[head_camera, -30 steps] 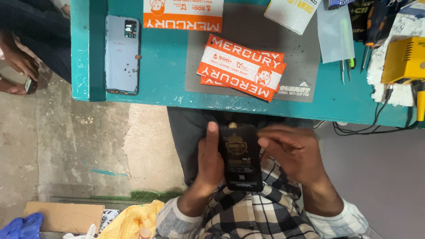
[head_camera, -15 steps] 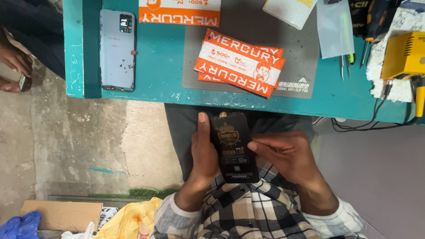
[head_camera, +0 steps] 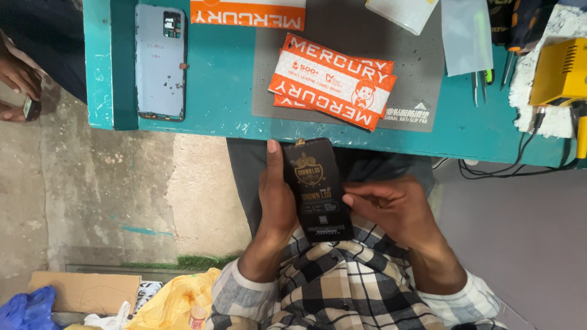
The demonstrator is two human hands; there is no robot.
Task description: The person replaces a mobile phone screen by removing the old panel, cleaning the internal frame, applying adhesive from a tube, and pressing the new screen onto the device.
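Meanwhile, just beyond both hands, a teal workbench [head_camera: 232,116] is carrying orange packets [head_camera: 333,82], while the left hand [head_camera: 276,198] is wrapping around a slim black box [head_camera: 316,189] to steady it as right hand [head_camera: 391,208] fingertips are pinching its edge.

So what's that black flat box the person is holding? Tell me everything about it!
The black box is flat, slim and rectangular, like glossy cardboard, with gold crest artwork near its top and small pale print lower down. It looks closed. It is held face up, lengthwise, over the person's lap, just below the green table's edge. The left hand grips its left side, thumb along the edge. The right hand touches its right edge with fingertips.
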